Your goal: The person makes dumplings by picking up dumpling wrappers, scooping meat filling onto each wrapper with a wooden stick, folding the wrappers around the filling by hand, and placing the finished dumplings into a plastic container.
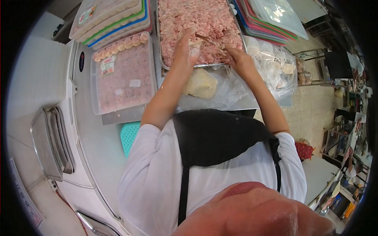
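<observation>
A large metal tray (160, 51) full of pink ground meat (197, 15) lies at the top centre. My left hand (189, 46) is over the meat near the tray's front part, with a pale piece of dough at its fingers. On the right, my right hand (238, 57) has its fingers closed on a thin utensil (212, 42) that reaches across the meat towards my left hand. Below the tray, a lump of pale dough (201, 83) rests on clear plastic (232, 92).
Left of the tray are a lidded container (126, 88) and stacked containers (114, 21). Stacked coloured lids (264, 23) and a clear bag with writing (277, 67) lie on the right. A turquoise perforated basket (129, 135) is below the table edge.
</observation>
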The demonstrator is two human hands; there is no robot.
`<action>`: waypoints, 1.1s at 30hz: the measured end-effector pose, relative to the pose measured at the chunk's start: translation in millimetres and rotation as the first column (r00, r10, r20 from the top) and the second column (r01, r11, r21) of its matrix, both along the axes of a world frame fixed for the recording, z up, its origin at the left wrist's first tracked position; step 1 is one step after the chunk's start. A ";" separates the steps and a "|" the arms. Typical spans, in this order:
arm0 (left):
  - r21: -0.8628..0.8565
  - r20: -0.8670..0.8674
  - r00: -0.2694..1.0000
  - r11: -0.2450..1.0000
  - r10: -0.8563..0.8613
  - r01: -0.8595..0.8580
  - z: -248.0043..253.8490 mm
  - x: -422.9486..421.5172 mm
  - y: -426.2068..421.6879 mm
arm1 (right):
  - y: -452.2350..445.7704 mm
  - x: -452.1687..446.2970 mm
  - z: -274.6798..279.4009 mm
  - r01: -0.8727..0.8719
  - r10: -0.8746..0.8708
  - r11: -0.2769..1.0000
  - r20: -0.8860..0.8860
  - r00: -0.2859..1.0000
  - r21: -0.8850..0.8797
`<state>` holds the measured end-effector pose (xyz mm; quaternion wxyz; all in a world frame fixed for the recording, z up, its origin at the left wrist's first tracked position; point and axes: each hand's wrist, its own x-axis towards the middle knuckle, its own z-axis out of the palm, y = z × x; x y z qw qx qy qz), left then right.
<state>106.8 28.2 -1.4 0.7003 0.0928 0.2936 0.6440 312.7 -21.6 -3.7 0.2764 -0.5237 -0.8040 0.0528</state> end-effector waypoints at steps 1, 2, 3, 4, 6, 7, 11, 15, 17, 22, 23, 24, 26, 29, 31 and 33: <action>0.029 0.010 1.000 0.999 0.014 -0.014 -8.4 -0.4 4.6 | 1.0 6.0 -0.5 -0.032 0.032 0.999 -0.010 0.999 0.003; 0.057 0.019 0.999 0.998 0.028 -0.029 -15.6 -1.7 8.8 | 0.7 16.7 3.1 0.031 -0.022 0.995 0.093 0.995 -0.097; 0.083 0.053 0.998 0.996 0.026 -0.031 -19.5 -6.7 12.3 | 0.1 26.7 17.2 0.102 -0.064 0.977 0.200 0.978 -0.188; 0.110 0.086 0.996 0.993 0.023 -0.033 -21.0 -14.3 16.3 | 0.1 30.7 30.8 0.182 -0.095 0.946 0.307 0.947 -0.268; 0.182 0.130 0.992 0.983 -0.001 -0.023 -15.9 -15.9 18.7 | -5.6 25.2 55.8 0.165 -0.123 0.972 0.238 0.964 -0.165; 0.221 0.133 0.991 0.975 -0.024 -0.005 -3.7 -13.2 13.9 | -9.6 20.2 60.3 0.158 -0.132 0.980 0.200 0.971 -0.121; 0.198 0.127 0.989 0.979 -0.076 0.050 -10.0 2.5 23.2 | -3.6 -9.3 41.2 0.117 -0.106 0.990 0.130 0.986 -0.076; 0.147 0.103 0.993 0.988 -0.058 0.043 -12.5 0.6 25.6 | 4.5 -10.5 21.6 0.132 -0.128 0.990 0.081 0.988 -0.057; 0.163 0.129 0.990 0.986 -0.062 0.040 -19.3 1.1 25.2 | 6.6 -4.9 6.4 0.127 -0.124 0.992 0.119 0.985 -0.025; 0.083 0.156 0.986 0.996 -0.056 0.044 -15.9 -8.4 10.5 | 22.4 33.3 16.5 0.234 -0.116 0.948 0.449 0.886 -0.218; 0.080 0.186 0.981 0.996 -0.055 0.040 -9.8 -11.0 12.0 | 18.6 29.6 33.3 0.194 -0.116 0.963 0.360 0.926 -0.189; 0.095 0.227 0.970 0.993 -0.086 0.066 -17.1 -10.2 17.0 | 6.3 17.1 53.8 0.155 -0.105 0.973 0.268 0.958 -0.172; 0.133 0.298 0.942 0.984 -0.154 0.119 -34.9 -10.8 33.7 | 1.9 1.0 55.6 0.058 -0.038 0.988 0.144 0.989 -0.141; 0.034 0.255 0.962 0.995 -0.095 0.089 21.0 -5.9 16.5 | 6.3 -6.1 44.9 -0.036 0.060 0.991 0.187 0.980 -0.130; 0.045 0.193 0.978 0.996 -0.085 0.078 15.8 -16.4 17.6 | 11.5 -6.2 84.8 -0.015 0.074 0.988 0.385 0.920 -0.153; 0.078 0.150 0.986 0.995 -0.078 0.067 18.0 -19.8 18.3 | 5.3 -18.5 97.3 -0.002 0.041 0.996 0.417 0.908 -0.094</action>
